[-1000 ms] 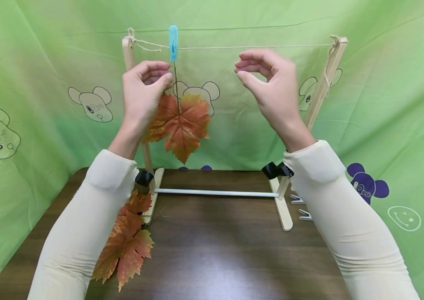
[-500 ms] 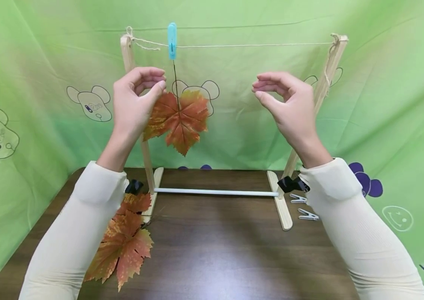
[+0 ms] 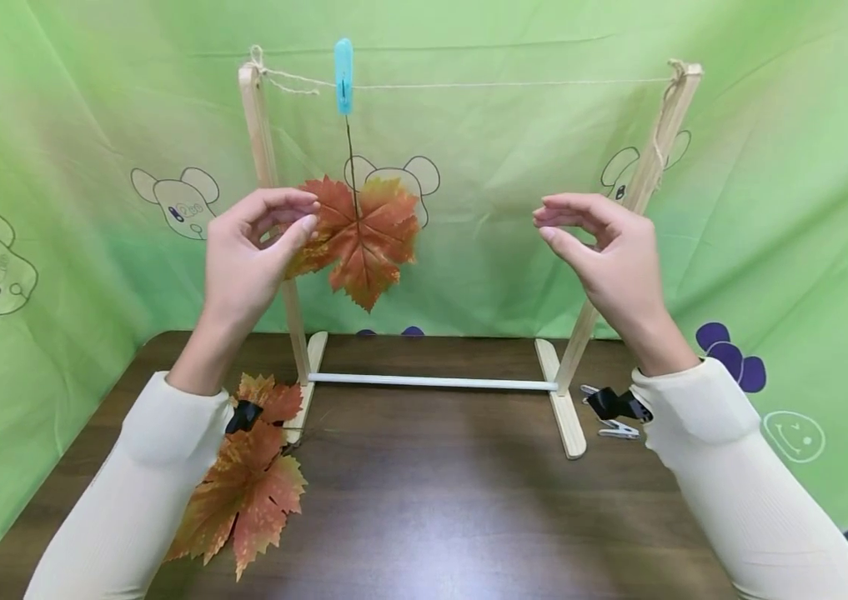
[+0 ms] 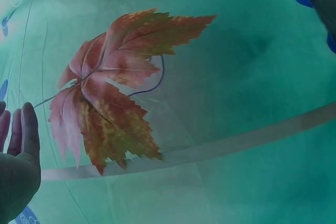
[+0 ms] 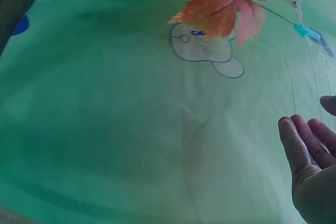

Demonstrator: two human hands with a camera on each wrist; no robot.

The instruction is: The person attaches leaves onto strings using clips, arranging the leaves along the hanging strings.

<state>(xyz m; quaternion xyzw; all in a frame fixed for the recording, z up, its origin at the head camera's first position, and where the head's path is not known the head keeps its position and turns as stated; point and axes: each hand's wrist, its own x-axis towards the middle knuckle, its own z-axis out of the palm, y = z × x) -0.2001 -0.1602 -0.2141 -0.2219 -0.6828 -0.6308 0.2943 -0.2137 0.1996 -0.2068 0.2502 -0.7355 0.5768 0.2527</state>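
An orange-red artificial maple leaf (image 3: pixel 367 237) hangs by its thin stem from a blue clothespin (image 3: pixel 344 79), which is clipped upright on a string (image 3: pixel 499 84). My left hand (image 3: pixel 243 254) is in the air at the leaf's left side, overlapping its edge in the head view, with fingers loosely bent and nothing between them. The left wrist view shows the same leaf (image 4: pixel 105 119) beyond my fingertips. To the right, near the right wooden post (image 3: pixel 664 137), my right hand (image 3: pixel 611 258) is also raised, its thumb and fingers apart and holding nothing.
More orange leaves (image 3: pixel 266 483) lie on the dark wooden table (image 3: pixel 424 500) under my left forearm. Pale clothespins (image 3: pixel 619 430) lie beside the stand's right foot (image 3: pixel 566 425). A white rod (image 3: pixel 431 382) joins both feet. Green printed cloth surrounds the table.
Both hands have come down from near the string and spread apart, the left toward the left, the right toward the right. The leaf and blue clothespin stay hanging on the string.
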